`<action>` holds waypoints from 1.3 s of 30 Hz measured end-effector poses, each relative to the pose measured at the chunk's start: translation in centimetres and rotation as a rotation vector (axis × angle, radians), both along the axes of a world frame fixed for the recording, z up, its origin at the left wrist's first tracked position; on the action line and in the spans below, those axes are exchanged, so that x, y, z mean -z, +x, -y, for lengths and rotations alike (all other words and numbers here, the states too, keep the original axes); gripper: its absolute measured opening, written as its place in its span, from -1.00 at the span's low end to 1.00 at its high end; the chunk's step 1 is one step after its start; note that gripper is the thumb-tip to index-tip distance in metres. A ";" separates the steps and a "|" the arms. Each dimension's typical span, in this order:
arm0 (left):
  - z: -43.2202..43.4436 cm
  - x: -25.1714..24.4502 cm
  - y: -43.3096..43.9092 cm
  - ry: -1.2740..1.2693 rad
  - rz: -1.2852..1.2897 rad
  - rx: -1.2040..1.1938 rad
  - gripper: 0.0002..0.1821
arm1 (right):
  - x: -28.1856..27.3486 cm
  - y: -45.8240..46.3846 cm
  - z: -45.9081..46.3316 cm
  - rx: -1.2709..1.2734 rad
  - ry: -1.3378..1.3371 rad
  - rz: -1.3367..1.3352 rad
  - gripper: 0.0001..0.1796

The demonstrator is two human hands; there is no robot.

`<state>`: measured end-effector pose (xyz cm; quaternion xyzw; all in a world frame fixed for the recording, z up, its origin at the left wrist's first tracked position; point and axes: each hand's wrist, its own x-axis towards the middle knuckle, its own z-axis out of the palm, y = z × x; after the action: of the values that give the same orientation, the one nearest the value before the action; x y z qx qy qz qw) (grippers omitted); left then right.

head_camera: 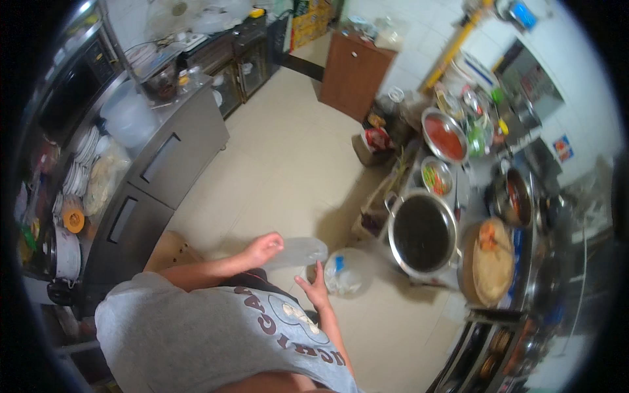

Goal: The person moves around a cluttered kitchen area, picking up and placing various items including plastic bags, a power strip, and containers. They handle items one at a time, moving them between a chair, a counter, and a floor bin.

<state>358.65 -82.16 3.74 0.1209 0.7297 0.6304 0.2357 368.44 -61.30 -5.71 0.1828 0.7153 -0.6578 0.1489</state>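
In front of my body hangs a clear plastic bag or sleeve [300,251]. My left hand [267,249] has its fingers curled at the left end of this plastic and appears to pinch it. My right hand [314,289] is at the lower right of the plastic, thumb and fingers apart, a fingertip close to or touching its edge. Just to the right of that hand, low down, stands a round translucent container or bag [348,273] with pale contents and a blue piece.
Counters with a large pot of dark liquid [422,235], a bowl of red food [444,138], a bowl of chopped peppers [436,177] and a round wooden board [493,275] stand at right. A steel cabinet [162,157] lines the left. A brown cabinet [355,73] stands at the back.
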 end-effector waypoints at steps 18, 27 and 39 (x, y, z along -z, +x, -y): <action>13.7 -1.4 -26.8 0.313 -0.063 -0.424 -0.94 | 1.6 -37.7 11.5 -0.011 -0.079 0.063 -0.70; 20.1 -1.4 -39.7 0.167 -0.053 -1.197 -0.85 | -6.8 -60.5 13.5 -0.160 -0.485 -0.028 -0.68; 20.1 3.2 -63.7 1.201 0.453 -1.358 -0.82 | -9.7 -88.4 14.8 -0.204 -0.877 0.145 -0.38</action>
<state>294.97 -102.21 0.53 -0.3557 0.1325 0.9131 -0.1488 280.04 -76.13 4.04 0.0767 0.3711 -0.8661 0.3260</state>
